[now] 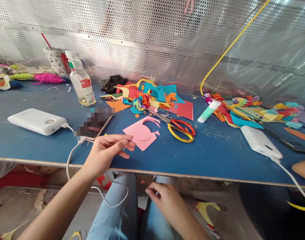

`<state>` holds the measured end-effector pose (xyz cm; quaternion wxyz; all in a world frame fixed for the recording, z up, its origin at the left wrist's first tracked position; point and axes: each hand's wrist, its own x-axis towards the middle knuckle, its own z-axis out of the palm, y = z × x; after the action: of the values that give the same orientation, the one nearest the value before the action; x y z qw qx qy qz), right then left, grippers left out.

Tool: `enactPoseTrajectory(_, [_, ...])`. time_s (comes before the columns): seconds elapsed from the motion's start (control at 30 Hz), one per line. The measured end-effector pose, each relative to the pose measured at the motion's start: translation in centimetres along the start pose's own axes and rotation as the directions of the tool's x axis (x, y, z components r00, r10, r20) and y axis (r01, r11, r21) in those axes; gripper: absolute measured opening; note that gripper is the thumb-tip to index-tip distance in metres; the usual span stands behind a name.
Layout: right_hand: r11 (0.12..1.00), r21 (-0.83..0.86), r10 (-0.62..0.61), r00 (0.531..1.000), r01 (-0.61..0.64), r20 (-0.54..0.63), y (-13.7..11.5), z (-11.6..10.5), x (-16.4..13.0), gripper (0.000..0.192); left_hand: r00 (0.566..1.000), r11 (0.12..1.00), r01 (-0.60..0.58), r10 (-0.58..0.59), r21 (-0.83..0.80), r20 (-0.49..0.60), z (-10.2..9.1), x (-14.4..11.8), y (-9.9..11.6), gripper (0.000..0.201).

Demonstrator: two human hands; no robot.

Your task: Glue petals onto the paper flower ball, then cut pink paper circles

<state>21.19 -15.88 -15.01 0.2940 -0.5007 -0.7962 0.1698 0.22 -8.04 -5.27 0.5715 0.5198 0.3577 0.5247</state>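
Note:
My left hand [113, 150] hovers over the table's front edge, thumb against the bent fingers in a loose pinch. Whatever it holds, if anything, is too small to make out. Just past its fingertips lies a pink paper sheet [144, 144] with a curved cut, and a pink paper circle [141, 132] rests on it. Over my lap, below the table edge, my right hand [166, 196] is closed with curled fingers, slightly blurred; its contents cannot be seen. Beside the pink paper lie scissors [181, 130] with red and yellow handles, blades pointing toward a multicoloured paper flower [141, 101].
Coloured paper scraps [157, 93] pile up behind the flower. A glue stick [209, 111], a glass bottle [82, 81], a phone [97, 125] and white power banks [38, 121] with cables stand about. Another person's arm [303, 170] shows at right. Perforated metal [147, 40] backs the table.

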Motion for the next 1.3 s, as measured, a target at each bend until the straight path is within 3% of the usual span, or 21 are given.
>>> enactPoseTrajectory(0.03, [0.994,0.096,-0.062,0.997,0.057,0.051,-1.7,-2.0,0.8,0.013,1.000,1.000,0.006,-0.006,0.004,0.011,0.0,0.0,-0.1,0.012])
enactPoseTrajectory(0.07, [0.981,0.154,-0.114,0.993,0.115,-0.018,-3.3,-3.8,1.8,0.013,1.000,1.000,0.008,-0.009,0.012,0.025,-0.1,0.0,-0.1,0.012])
enactPoseTrajectory(0.13, [0.963,0.071,-0.232,0.934,0.259,-0.271,-5.7,-6.7,4.3,0.013,0.998,0.999,0.001,-0.004,0.041,0.057,-0.1,-0.1,-0.2,0.014])
enactPoseTrajectory(0.2, [0.954,-0.073,-0.294,0.869,0.289,-0.399,-6.7,-7.9,7.0,0.013,0.996,0.997,-0.022,0.016,0.075,0.083,-0.1,-0.3,-0.2,0.016])
enactPoseTrajectory(0.33, [0.938,-0.139,-0.345,0.846,0.316,-0.407,-6.5,-6.9,10.5,0.012,0.995,0.992,-0.051,0.041,0.112,0.090,0.1,-0.4,0.0,0.021])
enactPoseTrajectory(0.6, [0.911,-0.273,-0.406,0.789,0.309,-0.461,-6.7,-5.5,10.8,0.010,0.994,0.976,-0.092,0.080,0.196,0.071,0.6,-0.3,0.4,0.025])
enactPoseTrajectory(0.9, [0.876,-0.426,-0.423,0.786,0.228,-0.450,-6.3,-4.9,11.3,0.013,0.997,0.934,-0.066,0.071,0.350,-0.001,1.1,-0.4,0.5,0.023])
enactPoseTrajectory(1.3, [0.913,-0.331,-0.380,0.797,0.240,-0.469,-6.7,-5.1,11.2,0.011,0.998,0.960,-0.053,0.056,0.276,-0.004,0.9,-0.4,0.6,0.020])
